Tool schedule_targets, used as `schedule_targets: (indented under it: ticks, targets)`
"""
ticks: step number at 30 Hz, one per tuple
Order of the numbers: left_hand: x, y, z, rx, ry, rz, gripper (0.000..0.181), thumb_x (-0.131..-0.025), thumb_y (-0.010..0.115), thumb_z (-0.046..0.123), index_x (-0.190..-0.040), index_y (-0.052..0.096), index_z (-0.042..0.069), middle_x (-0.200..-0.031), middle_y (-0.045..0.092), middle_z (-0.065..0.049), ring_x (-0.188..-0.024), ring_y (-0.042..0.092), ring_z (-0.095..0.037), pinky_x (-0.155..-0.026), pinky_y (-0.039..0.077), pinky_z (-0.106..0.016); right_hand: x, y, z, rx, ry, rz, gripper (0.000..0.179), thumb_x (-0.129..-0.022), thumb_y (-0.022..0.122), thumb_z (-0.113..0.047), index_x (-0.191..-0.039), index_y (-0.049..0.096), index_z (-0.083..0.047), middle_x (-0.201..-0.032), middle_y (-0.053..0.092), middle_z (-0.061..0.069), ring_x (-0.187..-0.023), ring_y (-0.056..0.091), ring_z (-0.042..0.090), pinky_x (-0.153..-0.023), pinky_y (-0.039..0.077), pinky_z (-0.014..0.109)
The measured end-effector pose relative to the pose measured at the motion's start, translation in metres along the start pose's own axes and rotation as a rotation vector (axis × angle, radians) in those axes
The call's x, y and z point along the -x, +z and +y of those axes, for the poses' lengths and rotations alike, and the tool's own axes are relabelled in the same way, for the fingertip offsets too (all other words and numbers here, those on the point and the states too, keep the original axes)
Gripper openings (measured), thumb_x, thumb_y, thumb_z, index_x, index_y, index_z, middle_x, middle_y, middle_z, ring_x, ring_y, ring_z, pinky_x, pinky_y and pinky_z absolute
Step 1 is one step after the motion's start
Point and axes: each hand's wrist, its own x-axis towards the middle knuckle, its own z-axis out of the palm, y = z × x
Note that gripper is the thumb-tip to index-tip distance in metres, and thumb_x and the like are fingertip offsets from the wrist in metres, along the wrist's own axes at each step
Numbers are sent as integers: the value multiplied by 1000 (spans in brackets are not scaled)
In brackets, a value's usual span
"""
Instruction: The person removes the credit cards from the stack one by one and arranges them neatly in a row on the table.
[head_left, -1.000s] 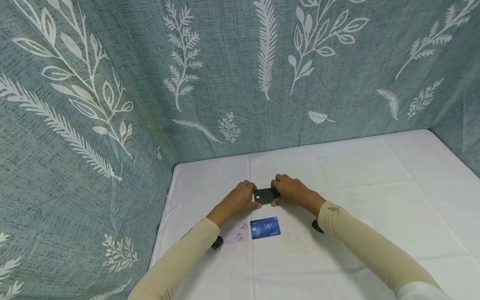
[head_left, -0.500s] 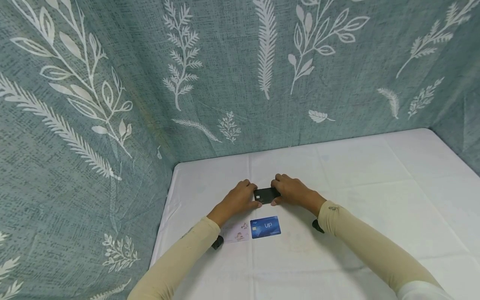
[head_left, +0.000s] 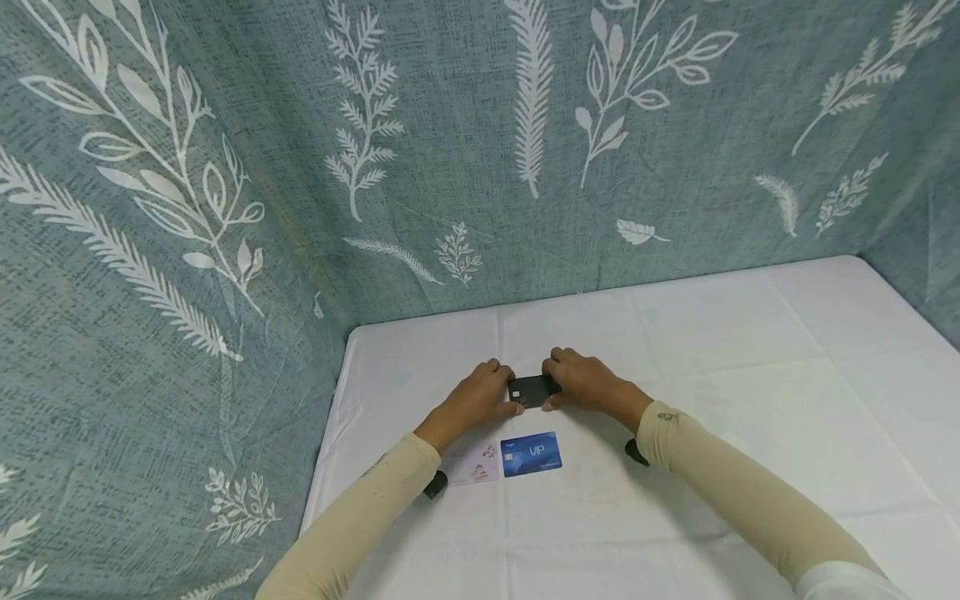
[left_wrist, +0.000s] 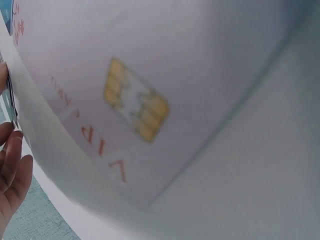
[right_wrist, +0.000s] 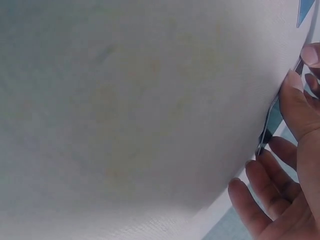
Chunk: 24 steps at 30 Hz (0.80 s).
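A black card (head_left: 534,391) with a silver chip is held by both hands over the white cloth. My left hand (head_left: 477,397) pinches its left end, the thumb at the near edge and the fingers at the far edge. At the other end my right hand (head_left: 591,383) grips it the same way, covering that part. The right wrist view catches the card (right_wrist: 270,117) edge-on, with the thumb and fingertips around it. Nearer the body lies a blue VIP card (head_left: 531,455). Beside it is a pale pink flowered card (head_left: 476,467), partly hidden by the left forearm.
A white cloth (head_left: 735,400) covers the table. Green leaf-patterned curtains (head_left: 450,150) hang behind it and along the left side. Under each wrist sits a small black device (head_left: 435,485). The pink card's gold chip (left_wrist: 136,100) looms large in the left wrist view.
Both hands stay in place on the black card. The print at its lower left looks fainter now, as if the card tilted slightly. The blue and pink cards have not moved.
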Motion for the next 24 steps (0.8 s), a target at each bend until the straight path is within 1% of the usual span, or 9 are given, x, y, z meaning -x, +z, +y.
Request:
schedule_targets:
  ticks: [8, 14, 20, 24]
  targets:
    - [0, -1, 0, 4, 12, 2, 54, -83, 71, 42, -120, 56, 5, -104, 54, -5, -88, 47, -14, -79, 46, -30, 2, 0, 0, 4, 3, 8, 56, -74, 75, -50, -109, 59, -8, -93, 53, 4, -80, 50, 14, -65, 48, 31]
    - [1, -1, 0, 4, 13, 3, 54, -83, 70, 42, -121, 56, 5, -105, 54, -4, -89, 47, -14, -79, 46, -30, 3, 2, 2, 10, 2, 17, 56, -74, 74, -51, -110, 59, -11, -90, 52, 2, -76, 47, 13, -61, 44, 28]
    - [2, -1, 1, -17, 45, 27, 54, -84, 70, 41, -121, 56, 4, -107, 55, -5, -91, 48, -14, -80, 46, -30, 4, 1, 1, 10, 4, 27, 55, -74, 75, -50, -108, 59, -10, -89, 52, 2, -75, 47, 13, -60, 44, 28]
    - [4, -2, 2, -35, 70, 39, 58, -85, 69, 40, -126, 54, 2, -113, 56, -8, -95, 50, -15, -84, 46, -30, 5, 1, 0, 11, 9, 22, 56, -75, 74, -51, -110, 60, -9, -91, 53, 2, -76, 48, 13, -61, 45, 29]
